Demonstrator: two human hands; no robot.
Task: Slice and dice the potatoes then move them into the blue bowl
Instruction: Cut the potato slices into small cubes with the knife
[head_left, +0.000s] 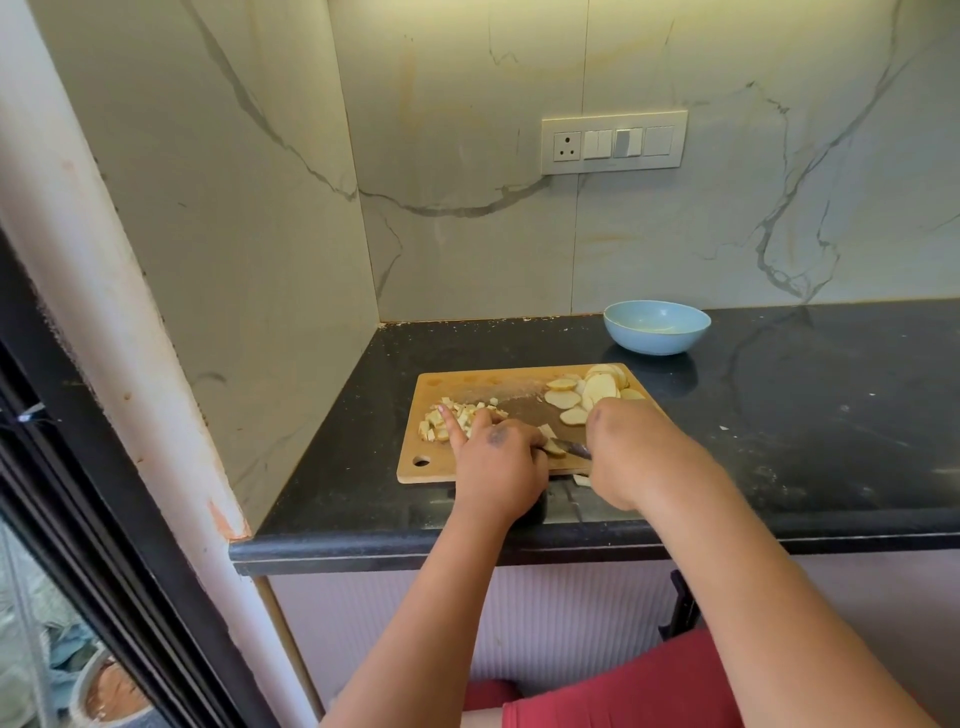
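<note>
The right hand (618, 447) is covering the handle of the knife (571, 448), so its grip is staying out of sight. The left hand (498, 457) is hiding the potato piece under its fingers. Behind the right hand, the board (441, 467) edge and some slices (597, 387) are lying partly hidden. The bowl (656, 327) contents are showing too faintly to tell.

One head-worn wide-angle view, forward and down, close over the counter (779, 415) corner.
</note>
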